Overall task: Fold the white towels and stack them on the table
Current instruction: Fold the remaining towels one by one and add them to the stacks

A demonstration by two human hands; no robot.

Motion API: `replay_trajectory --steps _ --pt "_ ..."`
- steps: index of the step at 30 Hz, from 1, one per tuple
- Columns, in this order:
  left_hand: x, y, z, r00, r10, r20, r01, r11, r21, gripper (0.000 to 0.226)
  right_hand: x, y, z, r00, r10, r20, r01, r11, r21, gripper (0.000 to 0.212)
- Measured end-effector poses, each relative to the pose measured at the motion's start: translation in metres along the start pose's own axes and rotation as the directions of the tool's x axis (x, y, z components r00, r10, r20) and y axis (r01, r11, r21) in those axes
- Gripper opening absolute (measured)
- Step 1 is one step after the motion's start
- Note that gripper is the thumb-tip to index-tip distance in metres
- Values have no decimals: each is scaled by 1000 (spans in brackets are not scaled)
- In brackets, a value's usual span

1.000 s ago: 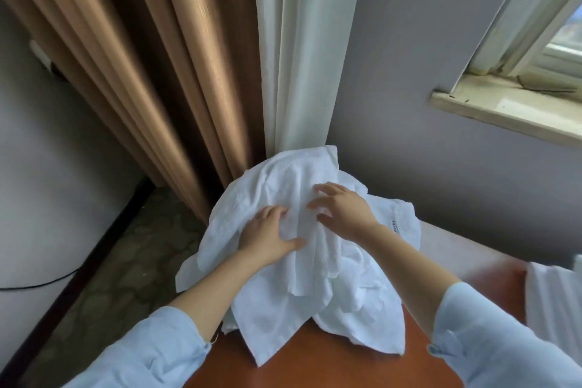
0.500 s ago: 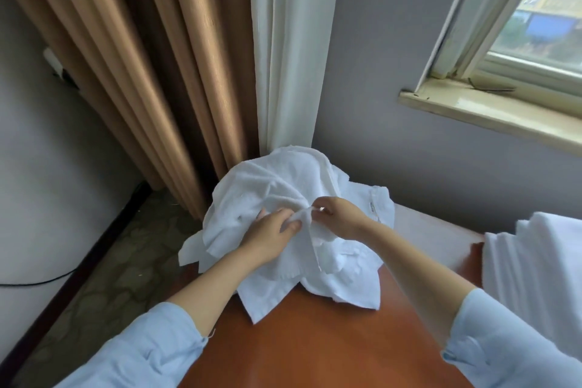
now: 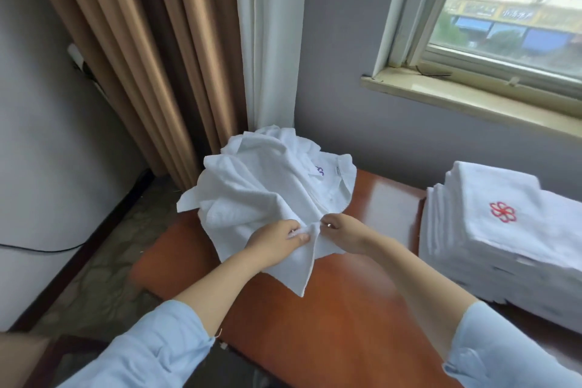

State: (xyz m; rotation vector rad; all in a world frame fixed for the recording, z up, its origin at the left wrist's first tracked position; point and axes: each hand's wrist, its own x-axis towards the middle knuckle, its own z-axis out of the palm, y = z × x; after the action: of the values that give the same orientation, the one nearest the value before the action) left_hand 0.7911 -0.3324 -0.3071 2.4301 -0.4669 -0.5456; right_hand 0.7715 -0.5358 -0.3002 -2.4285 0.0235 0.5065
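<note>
A crumpled heap of white towels [image 3: 267, 186] lies at the far left corner of the reddish-brown table [image 3: 340, 309]. One towel's edge is pulled out of the heap toward me. My left hand [image 3: 274, 242] pinches that edge, thumb on top of the cloth. My right hand [image 3: 345, 231] pinches the same edge just to the right, fingers curled over it. A loose corner of the towel hangs down onto the table below my hands. A stack of folded white towels [image 3: 504, 239] with a red flower emblem stands at the right.
Brown and white curtains [image 3: 195, 50] hang behind the heap. A grey wall and a window sill [image 3: 472, 101] lie at the back right. The floor and a black cable [image 3: 37, 249] show to the left of the table's edge.
My hands went from resting on top of the heap to pinching a towel edge and drawing it toward me. The view swung right, bringing the folded stack into sight.
</note>
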Motion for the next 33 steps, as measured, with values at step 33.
replay_trajectory --steps 33 --pt "-59 155 229 851 207 484 -277 958 79 26 -275 226 35 858 471 -203 -470 881 59 35"
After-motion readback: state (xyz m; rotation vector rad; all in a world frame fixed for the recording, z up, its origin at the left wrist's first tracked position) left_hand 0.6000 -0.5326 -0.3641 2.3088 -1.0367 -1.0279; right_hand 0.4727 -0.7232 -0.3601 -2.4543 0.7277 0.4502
